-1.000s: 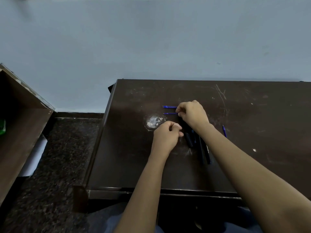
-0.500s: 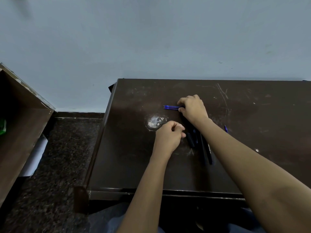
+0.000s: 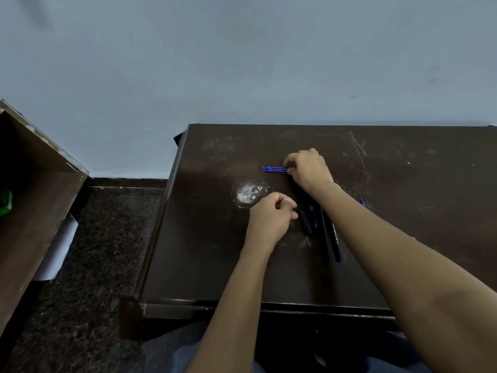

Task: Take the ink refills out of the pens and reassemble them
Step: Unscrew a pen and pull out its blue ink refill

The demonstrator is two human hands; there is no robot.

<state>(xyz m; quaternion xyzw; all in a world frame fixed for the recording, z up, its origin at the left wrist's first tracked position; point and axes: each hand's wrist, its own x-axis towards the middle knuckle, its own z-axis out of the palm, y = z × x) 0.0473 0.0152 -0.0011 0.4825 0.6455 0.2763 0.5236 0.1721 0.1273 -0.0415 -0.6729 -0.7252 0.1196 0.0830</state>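
A dark scuffed wooden table (image 3: 204, 265) stands against a pale blue wall (image 3: 242, 63). Toward its far edge, nearer the left edge than the right, lie the thin blue ink refills (image 3: 274, 169), side by side and parallel to that edge. The right hand (image 3: 308, 170) pinches their right-hand ends with curled fingers. The left hand (image 3: 271, 219) is curled with thumb against forefinger, just beside a worn whitish patch (image 3: 248, 195) — whether it holds a small part I cannot tell. The black pen barrels (image 3: 329, 238) lie nearer the near edge, partly under the right forearm. Gathering the refills probably goes best with tips level and a light pinch — they likely roll and bend easily.
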